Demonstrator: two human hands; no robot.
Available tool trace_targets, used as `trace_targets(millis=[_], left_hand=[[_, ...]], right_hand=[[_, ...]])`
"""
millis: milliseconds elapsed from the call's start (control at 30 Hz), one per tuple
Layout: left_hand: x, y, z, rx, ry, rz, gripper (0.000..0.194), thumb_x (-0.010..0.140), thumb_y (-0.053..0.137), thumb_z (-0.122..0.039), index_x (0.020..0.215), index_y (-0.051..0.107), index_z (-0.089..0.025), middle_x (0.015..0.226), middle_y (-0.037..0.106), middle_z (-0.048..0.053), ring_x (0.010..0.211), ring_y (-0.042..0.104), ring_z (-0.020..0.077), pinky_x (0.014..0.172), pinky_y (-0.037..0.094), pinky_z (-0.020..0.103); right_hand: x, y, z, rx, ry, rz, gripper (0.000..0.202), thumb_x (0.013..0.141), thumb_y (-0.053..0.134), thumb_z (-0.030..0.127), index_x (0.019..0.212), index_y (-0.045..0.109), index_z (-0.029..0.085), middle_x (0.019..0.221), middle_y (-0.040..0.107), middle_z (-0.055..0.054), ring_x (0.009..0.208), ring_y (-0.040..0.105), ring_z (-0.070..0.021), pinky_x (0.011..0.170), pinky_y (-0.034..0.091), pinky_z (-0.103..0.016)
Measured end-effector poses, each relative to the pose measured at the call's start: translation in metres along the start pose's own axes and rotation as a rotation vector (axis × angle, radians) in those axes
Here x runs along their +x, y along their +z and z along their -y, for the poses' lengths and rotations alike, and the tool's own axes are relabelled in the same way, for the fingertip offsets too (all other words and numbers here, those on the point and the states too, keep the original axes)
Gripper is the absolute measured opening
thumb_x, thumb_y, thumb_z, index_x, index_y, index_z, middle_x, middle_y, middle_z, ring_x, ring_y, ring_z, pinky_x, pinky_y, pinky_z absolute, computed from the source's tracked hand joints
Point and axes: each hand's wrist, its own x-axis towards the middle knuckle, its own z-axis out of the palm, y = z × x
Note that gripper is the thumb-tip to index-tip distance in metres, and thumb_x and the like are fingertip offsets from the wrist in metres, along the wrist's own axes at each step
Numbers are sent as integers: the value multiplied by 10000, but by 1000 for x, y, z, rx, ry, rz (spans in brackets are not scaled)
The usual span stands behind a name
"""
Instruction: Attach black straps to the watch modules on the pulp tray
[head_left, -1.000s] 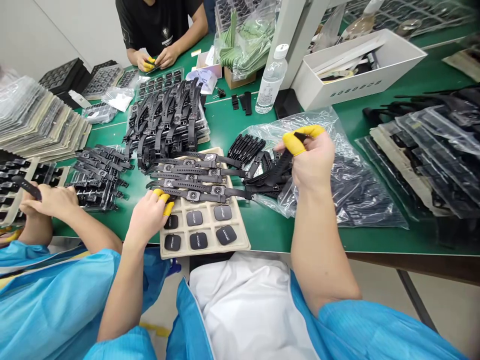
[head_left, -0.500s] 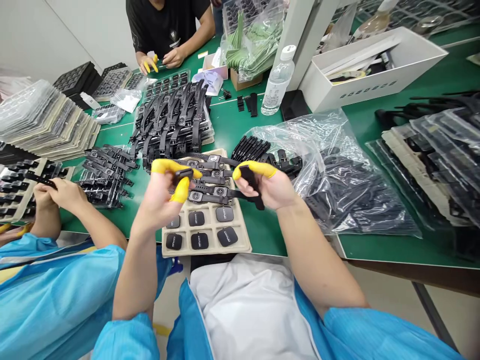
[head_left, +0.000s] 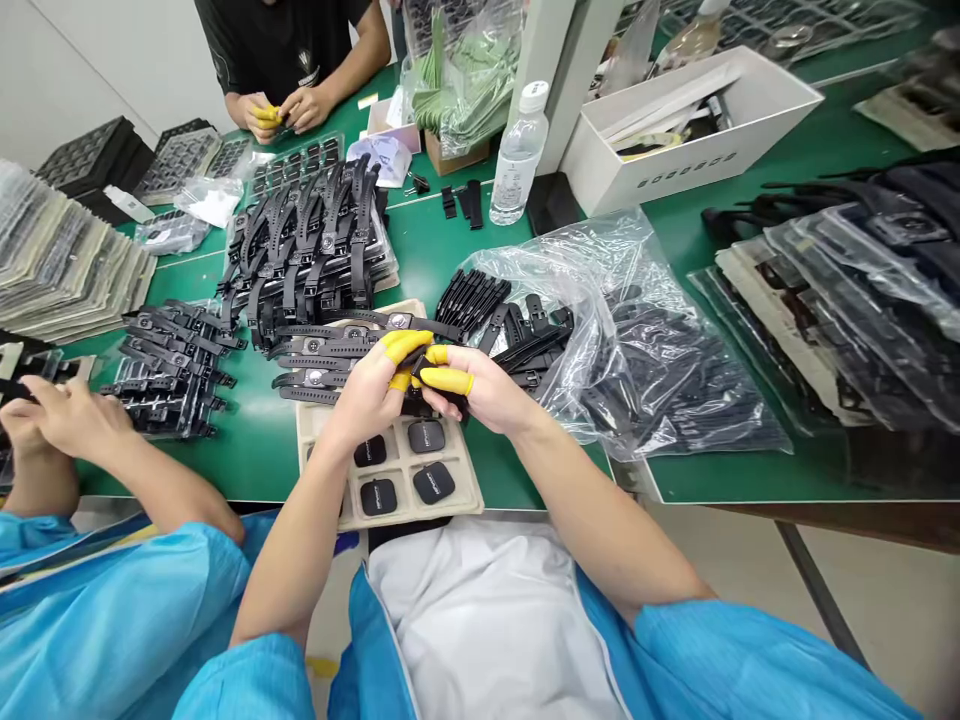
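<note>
Above the beige tray (head_left: pixel 402 514), my left hand (head_left: pixel 369 392) and my right hand (head_left: pixel 491 392) meet, both closed, with yellow covers on some fingers. Between the fingertips is a small black watch (head_left: pixel 422 368), in my left hand, and a black watch strap in my right, mostly hidden by the fingers. Square black watch bodies (head_left: pixel 434 483) lie in the near compartments of the tray. Across its far part rest watches with straps (head_left: pixel 315 378), side by side.
Loose straps (head_left: pixel 474 300) and a clear bag of straps (head_left: pixel 675 370) lie to the right. A water bottle (head_left: pixel 519 155) stands by a white box (head_left: pixel 690 130). Stacked strapped watches (head_left: pixel 307 240) are at the back left. A co-worker's hands (head_left: pixel 71 420) are at far left; another person sits opposite.
My hands have come together from apart, bringing the watch and the strap to one spot. The view has shifted, so the table's things appear further left.
</note>
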Motion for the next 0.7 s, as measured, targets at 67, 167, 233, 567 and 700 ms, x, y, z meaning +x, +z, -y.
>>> trace_targets(millis=[67, 167, 233, 567, 700], left_hand=[[1, -3, -1, 12, 16, 1, 562, 880, 420, -52, 1398, 590, -187, 1375, 674, 120, 1299, 632, 239, 1121, 532, 435], [1, -5, -3, 41, 18, -18, 523, 908, 423, -65, 1386, 598, -185, 1360, 685, 116, 1280, 645, 241, 1108, 539, 427], [1, -5, -4, 51, 13, -33, 497, 927, 418, -74, 1376, 602, -182, 1344, 690, 117, 1263, 653, 238, 1095, 544, 417], [-1, 4, 2, 93, -7, -33, 467, 1020, 408, -188, 1470, 534, -187, 1396, 626, 138, 1304, 598, 257, 1135, 498, 440], [-3, 0, 2, 14, -9, 29, 484, 1071, 414, -325, 1538, 483, -221, 1455, 584, 133, 1343, 564, 277, 1168, 466, 461]], right_hand=[[1, 1, 0, 13, 4, -14, 353, 866, 758, 476, 861, 556, 186, 519, 554, 66, 403, 389, -71, 395, 278, -199], [2, 3, -1, 72, -7, -42, 365, 840, 780, 470, 888, 555, 187, 502, 559, 72, 379, 376, -69, 378, 257, -193], [3, 5, -3, 115, -16, -58, 365, 829, 791, 458, 888, 555, 186, 496, 558, 73, 373, 375, -67, 373, 250, -186], [5, 1, -2, 284, 26, -80, 289, 826, 781, 356, 878, 563, 174, 507, 551, 64, 373, 366, -62, 358, 259, -168], [5, 0, 0, 300, 58, -88, 260, 830, 767, 319, 875, 555, 175, 510, 540, 64, 377, 355, -59, 356, 255, -159]])
